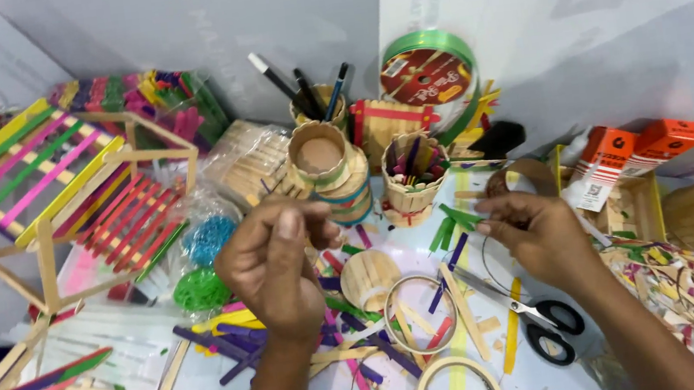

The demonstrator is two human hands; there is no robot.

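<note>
Centrally, the left hand [272, 264] had its thumb and fingertips pinched together above the table; whatever small piece lay between them was too small to tell. The right hand [538, 230] was likewise curled shut, its fingertips closed on the end of a thin dark wire [488, 268] that looped down beneath it. Both hands hovered well apart over a white tabletop [551, 381] strewn with loose craft sticks in purple, green, yellow and plain wood [233, 343]. Between the hands lay a small round wooden-stick cup [368, 278] and a thin metal ring [418, 313]; black-handled scissors [545, 325] lay just beside the right wrist. Behind the left hand stood a cylindrical stick-built holder with a blue band [329, 171], and next to it a second stick holder filled with coloured sticks [413, 177]. At far left sat a slatted stick-built bench in yellow, pink, green and red [59, 193]. Two orange and white cartons [638, 149] stood at right.
</note>
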